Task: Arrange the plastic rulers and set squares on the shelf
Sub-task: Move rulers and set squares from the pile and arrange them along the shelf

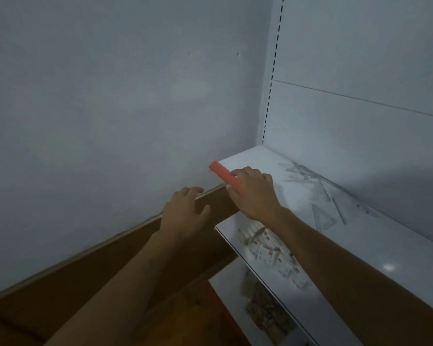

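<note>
The white shelf spreads beneath and to the right of the right hand, whose grip is closed around a red ruler at the shelf's front left corner. Clear set squares lie on the shelf further right of that grip. The left hand hovers left of it, fingers spread, holding nothing.

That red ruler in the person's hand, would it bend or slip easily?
The red ruler sticks out straight past the right hand gripping one end, so it is probably fairly stiff. It looks thin and flat, so likely light. Smooth plastic may slide on the glossy shelf.
</note>
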A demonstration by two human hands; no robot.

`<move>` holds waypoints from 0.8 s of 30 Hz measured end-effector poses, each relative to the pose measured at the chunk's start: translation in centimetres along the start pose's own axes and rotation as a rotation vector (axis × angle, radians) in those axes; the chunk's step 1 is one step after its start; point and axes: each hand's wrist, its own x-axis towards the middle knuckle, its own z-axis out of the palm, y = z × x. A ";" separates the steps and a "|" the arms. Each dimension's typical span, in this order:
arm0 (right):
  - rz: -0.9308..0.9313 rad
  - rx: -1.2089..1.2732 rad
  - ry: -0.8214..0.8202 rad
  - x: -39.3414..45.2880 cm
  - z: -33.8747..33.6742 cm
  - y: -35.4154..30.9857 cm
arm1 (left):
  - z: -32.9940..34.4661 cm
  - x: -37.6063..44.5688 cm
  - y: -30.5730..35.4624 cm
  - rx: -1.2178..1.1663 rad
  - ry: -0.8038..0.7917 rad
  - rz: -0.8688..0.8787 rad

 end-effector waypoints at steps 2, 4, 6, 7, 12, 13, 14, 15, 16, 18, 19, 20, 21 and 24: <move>-0.014 0.007 -0.002 1.3 0.9 0.1 | 0.5 1.4 -0.4 -0.007 -0.006 -0.020; -0.016 0.015 -0.025 2.7 1.7 0.7 | 1.2 2.7 -0.6 -0.022 -0.010 -0.028; -0.014 0.019 -0.048 4.0 2.4 1.4 | 2.0 4.1 -0.6 -0.024 -0.026 -0.030; -0.014 0.020 -0.057 4.7 2.7 1.8 | 2.4 5.0 -0.5 -0.022 -0.036 -0.032; 0.015 0.065 -0.082 8.1 3.6 4.8 | 4.4 9.7 1.4 -0.063 -0.063 -0.044; 0.022 0.071 -0.078 8.6 3.7 5.6 | 5.0 10.5 1.9 -0.073 -0.062 -0.040; 0.033 0.072 -0.072 8.8 3.8 6.5 | 5.6 11.2 2.4 -0.082 -0.059 -0.029; 0.046 0.071 -0.066 8.9 3.8 7.4 | 6.3 11.9 2.9 -0.086 -0.064 -0.016; 0.056 0.068 -0.064 8.8 3.9 8.4 | 7.1 12.6 3.3 -0.088 -0.074 -0.001; 0.077 0.052 -0.066 8.3 3.9 10.5 | 8.6 14.0 4.6 -0.101 -0.116 0.005; 0.097 0.042 -0.063 8.1 3.8 11.7 | 9.3 14.6 5.4 -0.115 -0.144 0.009; 0.123 0.029 -0.054 7.9 3.7 13.0 | 10.1 15.4 6.2 -0.128 -0.165 0.037; 0.156 0.012 -0.041 7.9 3.6 14.3 | 11.0 16.2 6.9 -0.135 -0.183 0.086; 0.280 -0.023 0.023 7.4 3.1 17.7 | 13.6 18.5 8.8 -0.159 -0.229 0.237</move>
